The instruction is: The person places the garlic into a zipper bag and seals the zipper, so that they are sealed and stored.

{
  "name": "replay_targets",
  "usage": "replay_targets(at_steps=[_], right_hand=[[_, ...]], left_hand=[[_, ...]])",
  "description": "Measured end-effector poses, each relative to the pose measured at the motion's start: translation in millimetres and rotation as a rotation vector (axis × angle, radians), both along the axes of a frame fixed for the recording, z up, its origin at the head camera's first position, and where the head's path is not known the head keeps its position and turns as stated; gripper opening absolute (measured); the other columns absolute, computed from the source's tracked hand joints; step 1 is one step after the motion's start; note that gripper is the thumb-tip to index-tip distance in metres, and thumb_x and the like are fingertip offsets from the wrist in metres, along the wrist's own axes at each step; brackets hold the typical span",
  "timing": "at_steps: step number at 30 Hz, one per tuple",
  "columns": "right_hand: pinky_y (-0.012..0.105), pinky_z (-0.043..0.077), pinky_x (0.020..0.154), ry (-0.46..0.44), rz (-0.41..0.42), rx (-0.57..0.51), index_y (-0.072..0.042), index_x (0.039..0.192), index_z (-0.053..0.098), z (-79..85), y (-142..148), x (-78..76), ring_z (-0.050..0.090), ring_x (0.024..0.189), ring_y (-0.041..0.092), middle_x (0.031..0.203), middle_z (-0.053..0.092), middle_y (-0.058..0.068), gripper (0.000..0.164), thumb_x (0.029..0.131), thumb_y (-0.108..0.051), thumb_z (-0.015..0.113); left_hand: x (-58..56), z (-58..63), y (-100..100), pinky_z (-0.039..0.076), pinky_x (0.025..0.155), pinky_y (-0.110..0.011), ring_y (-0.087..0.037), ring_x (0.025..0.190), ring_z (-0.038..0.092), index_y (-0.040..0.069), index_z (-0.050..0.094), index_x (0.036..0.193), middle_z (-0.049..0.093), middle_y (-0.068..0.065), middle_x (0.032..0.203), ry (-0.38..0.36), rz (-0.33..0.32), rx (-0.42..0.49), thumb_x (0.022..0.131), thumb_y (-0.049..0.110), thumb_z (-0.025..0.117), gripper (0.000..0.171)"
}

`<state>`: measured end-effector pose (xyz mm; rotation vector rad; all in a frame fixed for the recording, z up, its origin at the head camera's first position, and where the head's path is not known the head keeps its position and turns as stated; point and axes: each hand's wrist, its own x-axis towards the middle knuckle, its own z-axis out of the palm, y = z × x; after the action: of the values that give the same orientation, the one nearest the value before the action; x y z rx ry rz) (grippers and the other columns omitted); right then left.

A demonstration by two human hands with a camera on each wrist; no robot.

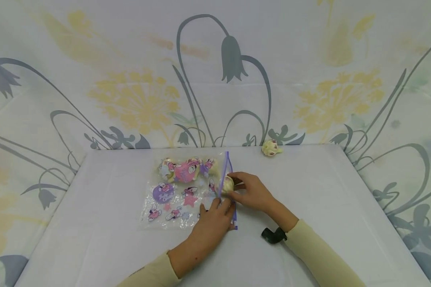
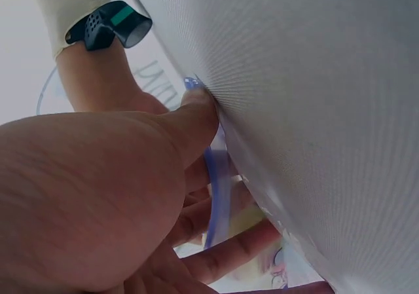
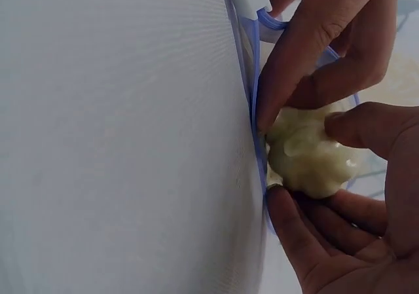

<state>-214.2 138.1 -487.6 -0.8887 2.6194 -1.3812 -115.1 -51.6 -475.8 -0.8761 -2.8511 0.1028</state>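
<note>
A clear zip bag [image 1: 197, 195] printed with pink cartoon figures lies flat, its purple-edged mouth facing right. My left hand [image 1: 215, 219] holds the near part of that mouth, thumb at the edge and fingers over the plastic. In the right wrist view the purple zip strip [image 3: 256, 97] curves beside the left fingers. Between thumb and fingers, my right hand [image 1: 253, 191] grips a pale garlic bulb [image 3: 311, 151] right at the bag's mouth. Several pale bulbs [image 1: 164, 169] show through the print in the bag's far part.
Another garlic bulb [image 1: 270, 148], streaked purple, sits at the table's back edge, right of the bag. A dark wrist camera [image 1: 273, 235] is strapped to the right wrist. Flower-patterned cloth [image 1: 208, 87] rises behind the white table [image 1: 104, 191] and along both sides.
</note>
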Motion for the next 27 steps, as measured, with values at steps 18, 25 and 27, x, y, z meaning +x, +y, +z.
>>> replay_targets(at_steps=[18,25,27], right_hand=[[0.036,0.062,0.089,0.005,-0.017,0.015,0.004,0.132,0.059,-0.9,-14.1,-7.1,0.072,0.102,0.024,0.113,0.071,0.013,0.041,0.095,-0.005,0.076],[0.033,0.062,0.084,-0.026,-0.067,0.062,-0.001,0.118,0.067,2.1,-21.9,-10.4,0.072,0.092,0.017,0.102,0.074,0.007,0.027,0.094,-0.007,0.078],[0.032,0.062,0.082,-0.034,-0.082,0.082,-0.001,0.114,0.068,2.7,-24.9,-12.0,0.071,0.089,0.015,0.100,0.074,0.006,0.024,0.094,-0.008,0.079]], left_hand=[[2.0,2.3,1.3,0.062,0.085,-0.059,-0.022,0.132,0.051,0.016,0.067,0.144,0.054,-0.002,0.137,0.072,-0.009,-0.040,0.096,0.057,0.065,0.063],[2.4,1.8,0.8,0.062,0.086,-0.059,-0.021,0.131,0.051,0.015,0.066,0.145,0.055,-0.001,0.138,0.065,-0.010,-0.047,0.096,0.057,0.066,0.064],[2.4,1.2,0.6,0.063,0.085,-0.059,-0.022,0.130,0.051,0.016,0.066,0.145,0.056,-0.001,0.137,0.070,-0.014,-0.049,0.096,0.057,0.066,0.064]])
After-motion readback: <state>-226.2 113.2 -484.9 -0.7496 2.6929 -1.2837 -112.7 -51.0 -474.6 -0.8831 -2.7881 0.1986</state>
